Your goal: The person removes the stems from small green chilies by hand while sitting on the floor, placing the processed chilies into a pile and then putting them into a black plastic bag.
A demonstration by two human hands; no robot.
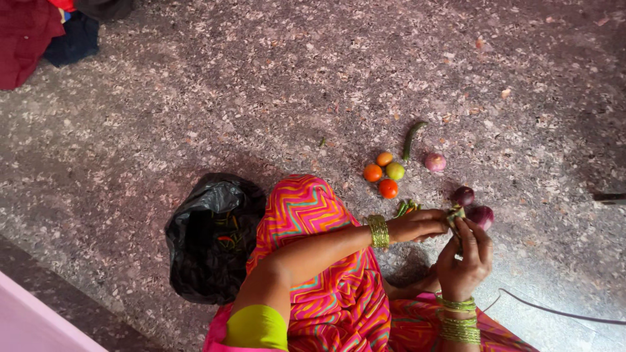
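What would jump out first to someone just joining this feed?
Probably the pink zigzag garment at bottom centre, with the left hand and right hand meeting on a small green vegetable. Next, the tomatoes clustered on the speckled floor, purple onions beside the hands, and a black bag at left.

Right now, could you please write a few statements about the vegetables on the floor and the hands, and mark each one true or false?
1. Four small tomatoes lie clustered on the floor. True.
2. The black plastic bag lies right of the right hand. False: it lies on the person's left.
3. Both the left hand and right hand touch a small green vegetable. True.
4. The long green vegetable is inside the bag. False: it lies on the floor beyond the tomatoes.
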